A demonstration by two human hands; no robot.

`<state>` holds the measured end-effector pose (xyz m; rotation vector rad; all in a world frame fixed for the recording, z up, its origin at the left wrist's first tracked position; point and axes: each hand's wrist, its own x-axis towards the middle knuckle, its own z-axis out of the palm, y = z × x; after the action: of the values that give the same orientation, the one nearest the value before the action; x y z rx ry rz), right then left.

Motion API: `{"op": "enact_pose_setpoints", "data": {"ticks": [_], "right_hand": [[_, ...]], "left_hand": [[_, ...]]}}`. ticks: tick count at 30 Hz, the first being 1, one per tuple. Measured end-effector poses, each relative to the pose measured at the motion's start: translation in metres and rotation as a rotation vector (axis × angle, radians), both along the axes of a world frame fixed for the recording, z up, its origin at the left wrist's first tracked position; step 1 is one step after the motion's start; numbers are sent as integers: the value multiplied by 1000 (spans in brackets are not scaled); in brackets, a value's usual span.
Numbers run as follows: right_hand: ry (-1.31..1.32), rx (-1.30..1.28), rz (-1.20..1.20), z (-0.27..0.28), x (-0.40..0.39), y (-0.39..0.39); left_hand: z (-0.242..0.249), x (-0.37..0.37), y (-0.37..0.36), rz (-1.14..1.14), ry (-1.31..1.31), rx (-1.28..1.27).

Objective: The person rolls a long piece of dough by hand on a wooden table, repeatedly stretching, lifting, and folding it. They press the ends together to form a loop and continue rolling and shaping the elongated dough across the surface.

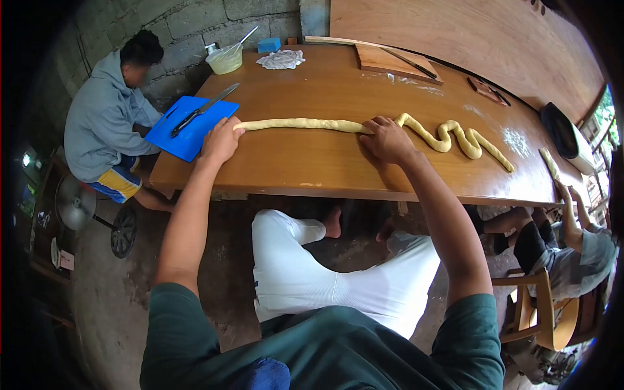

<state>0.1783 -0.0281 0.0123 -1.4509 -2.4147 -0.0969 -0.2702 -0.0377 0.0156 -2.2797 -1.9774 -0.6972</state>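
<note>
Wooden table (279,166): two hands (222,140) (388,138) pinch one dough rope (305,123); two knives (190,122) (416,65), one bowl (225,60) beyond.

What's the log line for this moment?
left hand: holding dough rope, left end | right hand: on dough rope, wavy stretch beyond | knife: on blue board

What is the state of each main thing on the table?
Dough rope: straight between left hand and right hand, wavy beyond
Bowl: upright, whisk leaning inside
White bundle: crumpled
Blue board: flat, knife on top
Wooden board: flat, another knife on top
Table: white-dusted in patches
</note>
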Motion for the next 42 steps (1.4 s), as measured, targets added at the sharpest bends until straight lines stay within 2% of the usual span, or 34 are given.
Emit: {"op": "enact_pose_setpoints", "data": {"ticks": [1,3,5,7,8,9,11,12,14,15,16,18,21,27,31,32,35,36,38,39,41,42], "right_hand": [[-5,53,25,0,-7,1],[-32,29,1,3,-20,7],[-64,3,-18,4,-29,17],[10,-53,-94,3,-28,29],[-48,53,-131,3,-28,33],[-52,49,-118,0,-34,37],[41,320,-109,-5,-45,46],[38,318,-99,-8,-54,50],[90,35,-100,-17,-78,56],[110,-111,-103,-23,-84,60],[73,-302,-138,-4,-86,65],[42,-327,-196,-1,-90,91],[7,-346,-270,-6,-100,129],[31,-230,-359,-9,-101,208],[50,-176,-307,-19,-94,264],[115,-52,-270,-28,-92,276],[152,-25,-229,-19,-92,294],[175,101,-218,-23,-93,299],[170,117,-210,-22,-93,304],[166,122,-214,-22,-92,305],[154,160,-192,-24,-91,300],[153,124,-212,-23,-90,293]], "left_hand": [[-7,-5,-2,48,24,50],[-11,7,-4,6,100,161],[-12,35,-2,-106,67,272],[-7,79,-6,-299,-29,221],[-11,103,-5,-424,-40,207],[-15,126,-4,-547,-51,191],[-25,168,7,-467,71,84],[-32,175,23,-457,67,82],[-41,183,69,-294,69,-23],[-36,184,80,-288,58,-30],[-28,183,88,-261,71,-134],[-17,182,110,-198,114,-287],[-16,186,140,-123,107,-283],[-21,195,204,53,11,-289],[-24,198,250,71,-28,-139],[-23,198,261,63,-46,-119],[-29,198,289,77,-77,-13],[-33,199,298,55,-74,45],[-43,200,309,6,-98,202],[-34,199,305,6,-98,206],[-11,195,286,-91,-49,-75],[-9,195,278,-88,-50,-73]]}}
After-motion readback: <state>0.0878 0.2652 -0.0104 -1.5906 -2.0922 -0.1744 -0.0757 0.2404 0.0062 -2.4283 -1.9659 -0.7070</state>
